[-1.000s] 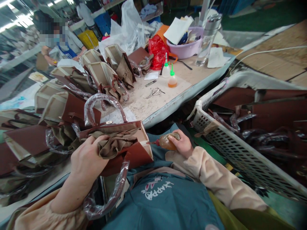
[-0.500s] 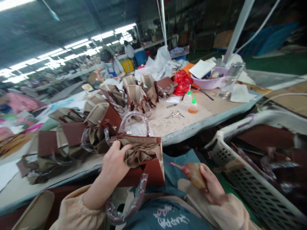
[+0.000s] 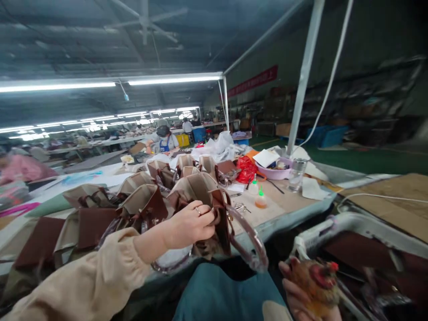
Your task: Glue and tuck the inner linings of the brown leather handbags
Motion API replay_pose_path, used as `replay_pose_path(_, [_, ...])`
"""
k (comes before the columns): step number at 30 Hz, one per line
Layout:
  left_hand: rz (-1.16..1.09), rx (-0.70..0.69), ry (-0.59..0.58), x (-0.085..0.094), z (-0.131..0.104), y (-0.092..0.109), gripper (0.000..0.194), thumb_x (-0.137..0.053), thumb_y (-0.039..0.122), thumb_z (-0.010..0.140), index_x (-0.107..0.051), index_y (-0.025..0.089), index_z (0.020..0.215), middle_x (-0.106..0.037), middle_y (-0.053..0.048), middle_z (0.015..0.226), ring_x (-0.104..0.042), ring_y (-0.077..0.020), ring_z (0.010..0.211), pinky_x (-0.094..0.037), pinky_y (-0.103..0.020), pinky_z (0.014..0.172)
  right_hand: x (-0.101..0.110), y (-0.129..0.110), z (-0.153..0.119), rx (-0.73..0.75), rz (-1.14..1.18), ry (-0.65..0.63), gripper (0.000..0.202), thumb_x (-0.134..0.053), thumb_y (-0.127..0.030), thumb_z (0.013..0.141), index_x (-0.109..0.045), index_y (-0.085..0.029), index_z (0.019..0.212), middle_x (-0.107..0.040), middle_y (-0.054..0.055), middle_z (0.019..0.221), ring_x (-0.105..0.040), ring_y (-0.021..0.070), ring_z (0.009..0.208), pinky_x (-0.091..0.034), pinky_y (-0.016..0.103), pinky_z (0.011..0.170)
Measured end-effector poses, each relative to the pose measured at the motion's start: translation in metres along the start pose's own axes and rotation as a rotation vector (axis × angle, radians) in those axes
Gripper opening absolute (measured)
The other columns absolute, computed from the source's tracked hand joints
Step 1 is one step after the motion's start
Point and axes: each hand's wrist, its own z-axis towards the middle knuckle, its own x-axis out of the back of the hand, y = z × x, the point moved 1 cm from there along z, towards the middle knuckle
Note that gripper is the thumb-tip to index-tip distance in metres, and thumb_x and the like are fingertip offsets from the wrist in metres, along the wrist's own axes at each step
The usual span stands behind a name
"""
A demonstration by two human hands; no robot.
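Evidently, left fingers (image 3: pixel 206 219) clasp a bag (image 3: pixel 222 223) by its near side; right fingers (image 3: pixel 294 290) curl around a bottle (image 3: pixel 316 285).

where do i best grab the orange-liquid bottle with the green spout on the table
Probably by the rounded body of the orange-liquid bottle, from its near right side: it stands upright, the green spout is thin, and another bottle behind and scissors crowd its left.

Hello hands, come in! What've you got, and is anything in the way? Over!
Left hand gripping brown bag. Right hand holding squeeze bottle, beside white basket. Brown bag open-topped. Possible snag: more bags crowded to its left.
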Motion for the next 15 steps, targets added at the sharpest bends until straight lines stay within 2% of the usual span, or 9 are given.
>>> replay_pose_path(3, [-0.011,-0.265,-0.066,-0.022,0.024,-0.012,0.015,-0.05,0.02,0.084,-0.061,0.022,0.074,-0.058,-0.005,0.09,-0.049,-0.0205,0.089,-0.038,-0.042,0.087,-0.036,-0.013,0.009,0.044,0.106,-0.149,0.04,-0.062,-0.044,0.074,-0.059,-0.032,0.112,-0.063,0.011,0.108,-0.031,0.0065,0.046,-0.01,0.009,0.025])
replay_pose_path(6, [-0.035,-0.359,-0.083,-0.048,0.035,-0.016,0.013,-0.057,0.019,0.081,-0.06,0.022,0.068,-0.059,-0.003,0.087,-0.049,-0.0218,0.093,-0.03,-0.051,0.101,-0.061,-0.019,0.017,0.059,0.185,-0.294,0.042,-0.058,-0.041,0.079,-0.053,-0.03,0.119,-0.057,0.012,0.121,-0.033,0.004,0.048,-0.013,0.005,0.027])
replay_pose_path(8, [-0.05,-0.344,-0.083,-0.065,0.035,-0.016,0.015,-0.059,0.018,0.079,-0.059,0.023,0.065,-0.059,-0.001,0.081,-0.049,-0.0223,0.097,-0.019,-0.057,0.108,-0.071,-0.019,0.021,0.034,0.191,-0.366,0.045,-0.057,-0.043,0.08,-0.05,-0.03,0.123,-0.055,0.014,0.122,-0.035,0.0043,0.049,-0.016,0.005,0.026])
replay_pose_path(11, [-0.116,-0.274,-0.069,-0.087,0.024,-0.005,0.017,-0.059,0.014,0.078,-0.059,0.024,0.064,-0.061,-0.001,0.08,-0.045,-0.0244,0.112,-0.003,-0.063,0.11,-0.078,-0.012,0.025,-0.024,0.161,-0.363,0.043,-0.054,-0.046,0.082,-0.051,-0.029,0.121,-0.056,0.015,0.122,-0.039,0.0053,0.049,-0.023,0.008,0.027])
replay_pose_path(13, [-0.239,-0.22,-0.066,-0.098,0.013,0.012,0.018,-0.059,0.012,0.077,-0.06,0.025,0.065,-0.064,-0.002,0.083,-0.039,-0.0251,0.122,-0.002,-0.064,0.11,-0.077,-0.004,0.023,-0.062,0.148,-0.319,0.038,-0.054,-0.043,0.083,-0.053,-0.028,0.119,-0.055,0.014,0.123,-0.04,0.0053,0.049,-0.026,0.009,0.027])
replay_pose_path(15, [-0.455,-0.129,-0.105,-0.107,0.003,0.037,0.018,-0.06,0.01,0.075,-0.062,0.026,0.068,-0.065,0.0,0.086,-0.04,-0.0224,0.124,-0.012,-0.059,0.112,-0.072,0.005,0.017,-0.099,0.148,-0.277,0.035,-0.055,-0.039,0.083,-0.054,-0.028,0.116,-0.054,0.013,0.125,-0.042,0.0048,0.049,-0.028,0.01,0.028])
